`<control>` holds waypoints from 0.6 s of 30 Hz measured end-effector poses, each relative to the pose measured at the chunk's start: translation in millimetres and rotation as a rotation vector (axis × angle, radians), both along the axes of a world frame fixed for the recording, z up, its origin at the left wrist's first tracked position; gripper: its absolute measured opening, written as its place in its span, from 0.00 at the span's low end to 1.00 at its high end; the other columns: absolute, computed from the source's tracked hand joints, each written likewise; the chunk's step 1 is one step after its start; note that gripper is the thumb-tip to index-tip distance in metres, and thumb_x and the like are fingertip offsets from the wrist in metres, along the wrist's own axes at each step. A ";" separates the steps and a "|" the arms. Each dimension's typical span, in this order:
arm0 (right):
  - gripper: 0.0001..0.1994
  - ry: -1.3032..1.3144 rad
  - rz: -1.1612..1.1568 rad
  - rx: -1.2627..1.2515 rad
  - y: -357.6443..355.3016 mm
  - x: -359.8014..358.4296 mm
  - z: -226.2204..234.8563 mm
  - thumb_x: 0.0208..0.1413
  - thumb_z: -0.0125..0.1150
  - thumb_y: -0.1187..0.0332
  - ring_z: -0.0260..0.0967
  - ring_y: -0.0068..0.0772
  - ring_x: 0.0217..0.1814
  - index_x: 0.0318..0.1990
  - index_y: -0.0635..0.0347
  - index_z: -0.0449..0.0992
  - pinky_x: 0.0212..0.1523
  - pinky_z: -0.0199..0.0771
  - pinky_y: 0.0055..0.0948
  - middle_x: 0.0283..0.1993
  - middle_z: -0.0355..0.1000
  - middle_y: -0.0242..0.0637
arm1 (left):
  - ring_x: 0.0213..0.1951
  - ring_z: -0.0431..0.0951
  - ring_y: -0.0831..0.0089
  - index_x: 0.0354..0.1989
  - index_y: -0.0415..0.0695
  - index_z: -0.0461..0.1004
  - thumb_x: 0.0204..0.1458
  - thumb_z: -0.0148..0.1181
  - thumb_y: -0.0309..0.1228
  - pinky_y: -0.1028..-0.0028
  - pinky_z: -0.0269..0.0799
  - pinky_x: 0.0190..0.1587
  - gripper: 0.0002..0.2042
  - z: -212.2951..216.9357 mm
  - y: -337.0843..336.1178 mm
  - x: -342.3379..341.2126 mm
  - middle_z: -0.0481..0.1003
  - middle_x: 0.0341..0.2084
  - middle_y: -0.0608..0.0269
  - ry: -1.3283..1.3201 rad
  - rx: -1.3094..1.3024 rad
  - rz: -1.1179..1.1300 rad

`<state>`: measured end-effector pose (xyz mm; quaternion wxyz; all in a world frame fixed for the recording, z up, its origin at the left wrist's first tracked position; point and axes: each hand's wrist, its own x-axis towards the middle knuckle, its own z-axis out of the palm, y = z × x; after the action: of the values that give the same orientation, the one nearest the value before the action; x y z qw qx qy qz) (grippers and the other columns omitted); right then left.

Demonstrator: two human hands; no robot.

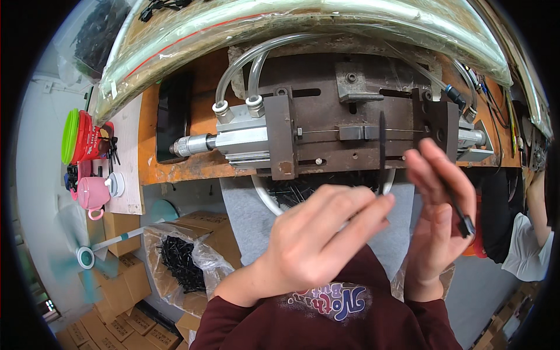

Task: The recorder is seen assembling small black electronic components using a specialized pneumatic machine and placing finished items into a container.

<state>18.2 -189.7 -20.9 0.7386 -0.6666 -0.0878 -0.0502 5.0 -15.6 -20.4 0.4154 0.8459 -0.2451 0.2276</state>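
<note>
My left hand (pixel 315 239) pinches a thin black cable tie (pixel 382 149) between thumb and fingers, and the tie stands upright in front of the dark metal press fixture (pixel 326 131). My right hand (pixel 440 216) is beside it, fingers partly spread, with a second black tie whose square head (pixel 465 226) sticks out near the palm. Behind the hands, a white-rimmed bowl (pixel 265 195) of black ties sits on a grey cloth on my lap.
A pneumatic cylinder (pixel 233 140) with clear hoses is mounted on the orange bench (pixel 198 166). A bagged carton of black ties (pixel 181 262) stands lower left. Pink cup (pixel 92 193), red and green container (pixel 79 137), small fan (pixel 87 256), cardboard boxes on the floor. Another person's sleeve (pixel 525 251) at right.
</note>
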 end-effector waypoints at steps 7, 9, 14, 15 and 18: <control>0.53 -0.284 0.011 0.099 -17.6 6.0 -0.6 0.57 0.38 0.29 0.45 0.59 0.76 0.70 0.75 0.43 0.74 0.46 0.42 0.72 0.43 0.69 | 0.33 0.81 0.67 0.37 0.37 0.80 0.39 0.70 0.24 0.73 0.78 0.37 0.14 -14.4 -7.0 13.3 0.78 0.49 0.53 -0.052 0.331 0.167; 0.51 -0.332 -0.057 0.018 -18.9 6.3 1.0 0.58 0.37 0.30 0.44 0.58 0.77 0.72 0.71 0.40 0.74 0.42 0.44 0.73 0.43 0.67 | 0.31 0.81 0.68 0.37 0.38 0.80 0.39 0.70 0.24 0.74 0.77 0.35 0.13 -11.9 -7.4 17.9 0.78 0.48 0.54 -0.016 0.350 0.184; 0.40 -0.393 -0.125 -0.291 -23.8 4.5 -1.6 0.53 0.55 0.44 0.61 0.57 0.65 0.63 0.65 0.52 0.65 0.60 0.45 0.67 0.54 0.67 | 0.28 0.81 0.70 0.36 0.38 0.80 0.39 0.71 0.25 0.75 0.75 0.30 0.13 -11.0 -5.1 18.0 0.79 0.49 0.54 0.028 0.329 0.178; 0.35 -0.423 -0.066 -0.287 -27.0 4.8 -3.7 0.51 0.63 0.51 0.67 0.57 0.61 0.59 0.65 0.57 0.61 0.66 0.45 0.65 0.58 0.68 | 0.27 0.80 0.70 0.36 0.38 0.80 0.39 0.71 0.25 0.75 0.75 0.30 0.13 -10.0 -5.1 17.6 0.79 0.49 0.54 0.044 0.325 0.180; 0.25 -0.442 0.048 -0.339 -31.4 3.3 1.1 0.41 0.76 0.78 0.78 0.47 0.46 0.46 0.66 0.68 0.46 0.82 0.38 0.60 0.63 0.68 | 0.26 0.80 0.71 0.36 0.39 0.81 0.39 0.71 0.24 0.76 0.74 0.29 0.13 -9.9 -5.0 18.3 0.79 0.48 0.54 0.033 0.315 0.174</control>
<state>21.5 -221.2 -19.8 0.5803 -0.7512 -0.2699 -0.1615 23.4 -20.5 -30.3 0.2604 0.9221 -0.1969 0.2078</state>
